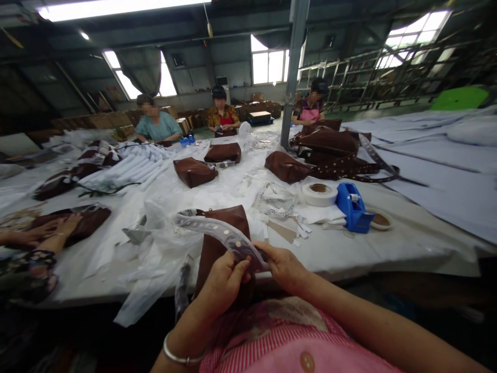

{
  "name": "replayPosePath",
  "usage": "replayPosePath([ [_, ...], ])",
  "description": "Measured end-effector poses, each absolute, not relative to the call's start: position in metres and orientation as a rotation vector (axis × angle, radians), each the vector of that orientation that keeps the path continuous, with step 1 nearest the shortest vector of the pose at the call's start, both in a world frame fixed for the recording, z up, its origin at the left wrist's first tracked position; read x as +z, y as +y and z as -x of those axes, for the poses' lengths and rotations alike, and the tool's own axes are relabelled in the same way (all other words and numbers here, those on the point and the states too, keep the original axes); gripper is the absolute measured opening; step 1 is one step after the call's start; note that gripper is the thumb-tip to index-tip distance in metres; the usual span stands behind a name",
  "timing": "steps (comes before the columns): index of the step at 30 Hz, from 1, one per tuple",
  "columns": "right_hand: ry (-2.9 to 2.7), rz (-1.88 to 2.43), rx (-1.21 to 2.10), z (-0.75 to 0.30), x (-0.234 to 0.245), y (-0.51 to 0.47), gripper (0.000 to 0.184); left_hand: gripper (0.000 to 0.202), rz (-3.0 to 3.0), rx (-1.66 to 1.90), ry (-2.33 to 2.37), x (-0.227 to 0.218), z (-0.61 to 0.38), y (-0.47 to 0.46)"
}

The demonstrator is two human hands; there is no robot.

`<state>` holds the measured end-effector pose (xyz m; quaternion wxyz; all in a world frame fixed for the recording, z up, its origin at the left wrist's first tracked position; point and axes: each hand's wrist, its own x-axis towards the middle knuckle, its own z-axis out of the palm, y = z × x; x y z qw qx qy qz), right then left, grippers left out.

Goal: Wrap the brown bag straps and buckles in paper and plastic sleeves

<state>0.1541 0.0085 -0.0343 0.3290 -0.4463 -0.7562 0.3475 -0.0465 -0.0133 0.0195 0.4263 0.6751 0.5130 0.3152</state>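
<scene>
My left hand (223, 280) is closed around a studded bag strap (217, 229) covered in clear plastic film. At the near end of that strap, the fingers of my right hand (285, 267) pinch the film. The strap arches away to the left over a brown leather bag (233, 215), which leans at the table's front edge close to my body. Part of the bag is hidden behind my left hand. A loose plastic sheet (149, 269) lies crumpled to the left of the bag.
A blue tape dispenser (351, 207) and a white tape roll (319, 194) stand at right. Brown bags (194, 172) lie further back. A metal post (294, 77) rises behind. A co-worker's hands (58, 228) rest on a bag at left; other people work across the table.
</scene>
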Motion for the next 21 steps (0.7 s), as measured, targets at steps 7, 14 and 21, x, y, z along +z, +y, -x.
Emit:
replayPosePath([
  [7, -1.971, 1.206, 0.793, -0.155, -0.039, 0.008, 0.046, 0.03, -1.487, 0.827, 1.298, 0.008, 0.041, -0.016],
  [14, -1.934, 1.084, 0.591, -0.161, -0.045, 0.008, 0.043, 0.053, -1.013, 0.783, 1.159, 0.001, 0.031, -0.016],
  [21, -2.008, 0.754, 0.684, -0.159, -0.033, 0.009, 0.021, 0.052, -0.927, 0.707, 0.958, -0.003, 0.034, -0.015],
])
